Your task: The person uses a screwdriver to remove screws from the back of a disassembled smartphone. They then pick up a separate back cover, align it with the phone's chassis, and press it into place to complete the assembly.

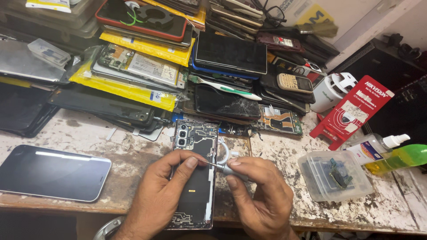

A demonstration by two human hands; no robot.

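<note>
Screwdriver [227, 169] in right hand [262, 195] — over opened phone [195, 173]

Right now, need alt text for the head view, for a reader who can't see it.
Two hands work on an opened phone lying on a worn workbench: the left hand steadies it while the right hand holds a small screwdriver to it. Stacked phones and parts crowd the back; another phone lies face-up at left.

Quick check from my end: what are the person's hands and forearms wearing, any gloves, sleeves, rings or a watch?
Both are bare. The left hand and right hand have no gloves, and no rings show on the fingers in view. The forearms run off the bottom edge uncovered, with no sleeve cuffs, watch or wristband visible. Fingernails are short and unpainted.
</note>
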